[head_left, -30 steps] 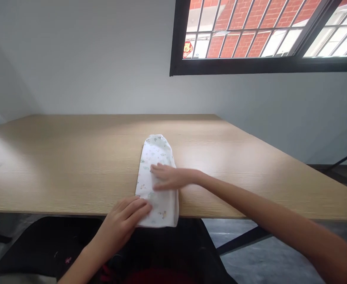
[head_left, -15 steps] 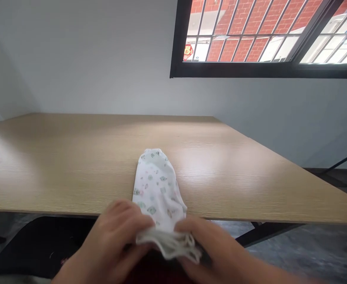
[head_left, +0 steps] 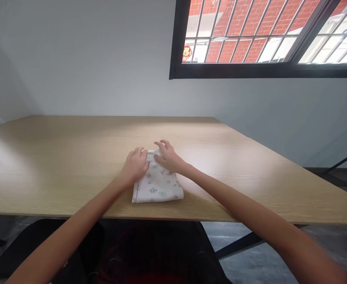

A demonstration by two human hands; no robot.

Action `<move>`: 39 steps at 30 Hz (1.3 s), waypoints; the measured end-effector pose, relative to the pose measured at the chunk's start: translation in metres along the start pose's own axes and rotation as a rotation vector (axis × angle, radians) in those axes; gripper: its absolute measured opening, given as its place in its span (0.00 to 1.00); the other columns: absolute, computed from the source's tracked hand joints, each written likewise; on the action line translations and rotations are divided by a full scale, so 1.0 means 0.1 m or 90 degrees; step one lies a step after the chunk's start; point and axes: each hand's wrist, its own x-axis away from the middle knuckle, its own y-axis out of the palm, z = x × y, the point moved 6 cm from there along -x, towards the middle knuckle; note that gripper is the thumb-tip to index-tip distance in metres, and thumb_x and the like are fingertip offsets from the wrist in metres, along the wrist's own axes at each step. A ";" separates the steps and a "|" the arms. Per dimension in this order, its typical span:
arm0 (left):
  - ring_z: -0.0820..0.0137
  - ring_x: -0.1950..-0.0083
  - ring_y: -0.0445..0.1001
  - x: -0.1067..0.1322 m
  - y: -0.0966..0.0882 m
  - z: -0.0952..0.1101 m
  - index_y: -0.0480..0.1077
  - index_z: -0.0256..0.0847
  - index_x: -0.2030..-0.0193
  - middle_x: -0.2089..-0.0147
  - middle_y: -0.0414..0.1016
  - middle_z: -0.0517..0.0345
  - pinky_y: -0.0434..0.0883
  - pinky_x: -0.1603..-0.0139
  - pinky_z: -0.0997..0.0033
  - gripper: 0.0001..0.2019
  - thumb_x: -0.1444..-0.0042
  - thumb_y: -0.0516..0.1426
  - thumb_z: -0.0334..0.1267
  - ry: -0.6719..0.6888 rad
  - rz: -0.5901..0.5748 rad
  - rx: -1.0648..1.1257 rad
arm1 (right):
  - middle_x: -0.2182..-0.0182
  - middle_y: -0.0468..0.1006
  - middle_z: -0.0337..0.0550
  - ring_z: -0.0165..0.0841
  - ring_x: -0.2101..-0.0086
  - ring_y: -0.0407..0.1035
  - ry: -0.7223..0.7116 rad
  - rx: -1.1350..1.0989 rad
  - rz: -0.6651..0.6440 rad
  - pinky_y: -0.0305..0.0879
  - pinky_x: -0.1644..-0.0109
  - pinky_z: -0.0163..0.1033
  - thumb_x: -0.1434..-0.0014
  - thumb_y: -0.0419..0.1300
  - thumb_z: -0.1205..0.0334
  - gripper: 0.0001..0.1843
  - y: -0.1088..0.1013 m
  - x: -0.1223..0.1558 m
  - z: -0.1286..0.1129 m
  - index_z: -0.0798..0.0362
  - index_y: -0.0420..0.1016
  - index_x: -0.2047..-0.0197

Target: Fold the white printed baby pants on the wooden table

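A white cloth with small coloured prints (head_left: 158,186) lies folded into a short rectangle on the wooden table (head_left: 72,157), near the front edge. My left hand (head_left: 135,164) rests on the cloth's far left corner with its fingers flat on the fabric. My right hand (head_left: 167,156) presses on the far edge beside it, fingers stretched out. Both hands touch the cloth from above and almost meet at its far end.
The table runs wide to the left and right, with a grey wall behind it. A black-framed barred window (head_left: 265,35) sits at the upper right. Below the table's front edge is a dark seat or lap (head_left: 149,256).
The cloth's near end, which hung over the table edge, has been lifted and folded away over the far half. Both hands moved from the front edge to the cloth's far end.
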 end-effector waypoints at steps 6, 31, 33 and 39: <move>0.56 0.40 0.57 0.69 0.12 0.49 0.58 0.27 0.43 0.41 0.60 0.39 0.57 0.41 0.53 0.21 0.40 0.46 0.38 0.103 -0.014 -0.022 | 0.37 0.41 0.45 0.48 0.42 0.41 -0.157 0.320 0.071 0.38 0.46 0.69 0.36 0.41 0.56 0.22 0.22 -0.14 -0.24 0.38 0.49 0.38; 0.54 0.34 0.45 1.16 -0.02 0.23 0.46 0.41 0.35 0.33 0.43 0.46 0.50 0.38 0.52 0.47 0.58 0.58 0.61 0.211 -0.191 0.147 | 0.45 0.58 0.54 0.39 0.44 0.51 -0.249 -0.031 -0.247 0.57 0.44 0.42 0.52 0.61 0.64 0.34 -0.25 1.34 -0.32 0.61 0.57 0.42; 0.58 0.37 0.52 1.22 -0.06 0.25 0.56 0.46 0.39 0.35 0.51 0.51 0.54 0.40 0.56 0.30 0.48 0.55 0.51 0.214 -0.167 0.195 | 0.48 0.63 0.52 0.36 0.49 0.59 -0.240 -0.059 -0.239 0.60 0.48 0.38 0.53 0.57 0.71 0.29 -0.30 1.39 -0.34 0.59 0.62 0.46; 0.63 0.58 0.71 0.89 -0.09 -0.02 0.71 0.39 0.59 0.60 0.75 0.55 0.68 0.57 0.66 0.19 0.42 0.47 0.50 -0.058 -0.156 0.444 | 0.77 0.69 0.38 0.26 0.76 0.63 -0.056 -0.169 -0.228 0.59 0.74 0.31 0.43 0.49 0.63 0.09 -0.42 1.04 -0.20 0.55 0.69 0.64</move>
